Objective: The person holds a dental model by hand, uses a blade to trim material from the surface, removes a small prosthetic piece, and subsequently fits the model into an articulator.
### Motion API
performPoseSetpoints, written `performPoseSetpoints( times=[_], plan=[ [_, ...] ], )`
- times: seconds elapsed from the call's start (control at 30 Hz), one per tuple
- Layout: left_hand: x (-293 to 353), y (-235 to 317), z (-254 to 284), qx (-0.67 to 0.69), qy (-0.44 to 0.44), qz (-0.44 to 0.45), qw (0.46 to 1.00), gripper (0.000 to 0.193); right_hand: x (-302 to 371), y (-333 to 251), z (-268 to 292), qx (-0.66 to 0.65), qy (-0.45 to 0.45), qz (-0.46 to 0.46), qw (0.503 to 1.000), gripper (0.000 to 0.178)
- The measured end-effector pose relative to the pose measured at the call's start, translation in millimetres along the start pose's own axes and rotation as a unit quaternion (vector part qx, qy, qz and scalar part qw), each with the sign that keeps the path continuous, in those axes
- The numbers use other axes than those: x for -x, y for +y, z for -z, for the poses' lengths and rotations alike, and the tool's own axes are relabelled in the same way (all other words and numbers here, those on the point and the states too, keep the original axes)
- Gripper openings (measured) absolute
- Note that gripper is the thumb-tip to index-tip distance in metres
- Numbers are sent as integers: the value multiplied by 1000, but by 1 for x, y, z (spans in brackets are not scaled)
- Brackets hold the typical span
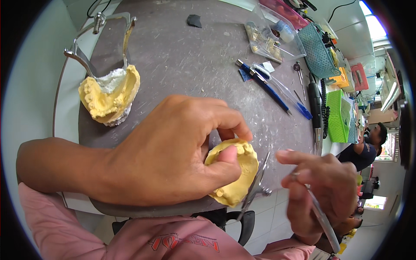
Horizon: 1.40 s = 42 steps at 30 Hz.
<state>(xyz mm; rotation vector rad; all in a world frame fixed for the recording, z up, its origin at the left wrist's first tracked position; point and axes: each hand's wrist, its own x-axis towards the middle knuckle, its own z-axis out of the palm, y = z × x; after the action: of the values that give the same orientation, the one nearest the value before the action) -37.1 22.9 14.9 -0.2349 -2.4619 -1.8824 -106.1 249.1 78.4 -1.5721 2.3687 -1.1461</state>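
My left hand (173, 147) is closed on a yellow plaster dental cast (245, 167), its thumb over the inner side and its fingers curled at the far rim. To the right, apart from the cast, my right hand (320, 186) pinches a slim metal hand instrument (322, 214) whose handle slants down past the palm. Its working tip is hard to make out among the fingers. Right beside the cast lies a metal piece with thin arms (256, 186), partly hidden by the cast; its kind is unclear.
At the far left stands a metal articulator (80, 56) with another yellow cast (110, 97) on white plaster. A blue pen (268, 89), a black handpiece (315, 102), a clear tray (277, 39) and a green basket (338, 115) line the right side. A person (362, 149) is in the background.
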Motion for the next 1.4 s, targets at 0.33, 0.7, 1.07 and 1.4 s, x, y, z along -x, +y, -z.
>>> performPoseSetpoints(
  times=[0.33,0.7,1.07,1.4],
  plan=[
    [6,8,-6,17,15,10,1000,40,28,-11,-34,74,152,25,985,27],
    [6,8,-9,61,0,21,998,40,14,-9,-38,124,133,39,983,19],
    [7,7,-7,43,0,11,999,39,7,-10,-35,109,89,43,989,22],
    [7,6,-9,46,5,3,999,38,3,-15,-31,124,60,37,990,21]
  ],
)
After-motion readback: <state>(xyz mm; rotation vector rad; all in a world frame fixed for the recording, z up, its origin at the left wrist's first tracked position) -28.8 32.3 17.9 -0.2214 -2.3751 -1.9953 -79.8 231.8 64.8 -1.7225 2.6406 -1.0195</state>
